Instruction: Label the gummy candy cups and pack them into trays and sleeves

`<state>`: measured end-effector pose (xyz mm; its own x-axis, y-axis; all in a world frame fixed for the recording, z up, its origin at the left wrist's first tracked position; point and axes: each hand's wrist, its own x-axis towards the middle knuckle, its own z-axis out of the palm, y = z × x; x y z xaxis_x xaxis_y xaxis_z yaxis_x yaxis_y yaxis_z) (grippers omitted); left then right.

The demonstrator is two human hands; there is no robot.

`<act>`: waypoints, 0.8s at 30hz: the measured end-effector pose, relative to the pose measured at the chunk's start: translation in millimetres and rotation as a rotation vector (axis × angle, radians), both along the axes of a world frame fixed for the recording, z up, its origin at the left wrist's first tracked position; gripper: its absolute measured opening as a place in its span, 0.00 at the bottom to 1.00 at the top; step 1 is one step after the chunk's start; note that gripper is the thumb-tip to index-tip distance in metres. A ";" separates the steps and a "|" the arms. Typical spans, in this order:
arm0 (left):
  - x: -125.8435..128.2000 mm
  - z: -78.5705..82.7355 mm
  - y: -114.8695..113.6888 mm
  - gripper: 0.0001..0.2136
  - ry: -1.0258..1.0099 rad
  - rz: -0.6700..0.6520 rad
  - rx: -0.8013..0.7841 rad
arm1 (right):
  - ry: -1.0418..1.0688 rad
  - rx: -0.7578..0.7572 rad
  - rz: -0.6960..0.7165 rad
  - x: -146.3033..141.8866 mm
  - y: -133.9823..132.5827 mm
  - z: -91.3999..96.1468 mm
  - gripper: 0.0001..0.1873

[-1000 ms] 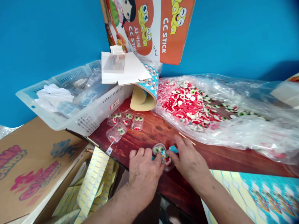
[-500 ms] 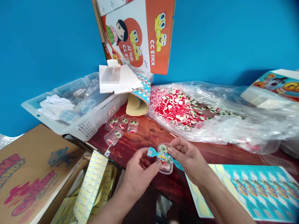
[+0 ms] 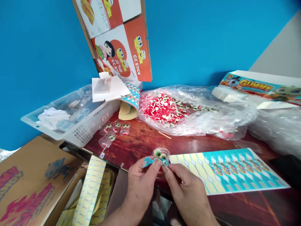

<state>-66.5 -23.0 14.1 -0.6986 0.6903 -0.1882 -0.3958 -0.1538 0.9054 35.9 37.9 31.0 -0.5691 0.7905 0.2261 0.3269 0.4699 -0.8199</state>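
Observation:
A small clear plastic candy pack point(image 3: 161, 152) with two green gummy eyes is held between both hands near the table's front edge. A blue printed sticker label point(image 3: 148, 162) lies across its middle, one end standing out to the left. My left hand point(image 3: 142, 182) is closed on the pack, thumb pressing on the label. My right hand point(image 3: 189, 186) grips the pack's right side, thumb tip on the label; its other fingers are partly hidden. Just right of it lies a sheet of blue sticker labels point(image 3: 235, 171), with bare yellow backing at its left part.
Several filled candy packs point(image 3: 107, 139) lie at the left. Behind is a clear bag of red and green gummies point(image 3: 162, 108). A plastic basket point(image 3: 81, 136), a roll of labels point(image 3: 128, 110) and a carton with used backing strips point(image 3: 90, 185) stand left. A display box point(image 3: 254, 89) is back right.
Both hands have come closer together and lower, tilting the pack. My right hand has shifted its thumb onto the label's middle. The camera view has turned to the right.

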 end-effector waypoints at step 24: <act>19.6 28.1 9.0 0.10 -0.631 -0.504 0.003 | 0.389 -0.444 0.031 20.9 -11.2 -4.8 0.15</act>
<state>-46.9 -14.0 42.2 -0.0655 0.8951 -0.4410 -0.8545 0.1779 0.4880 56.8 26.7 26.2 -0.5353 0.8414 0.0741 -0.0453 0.0591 -0.9972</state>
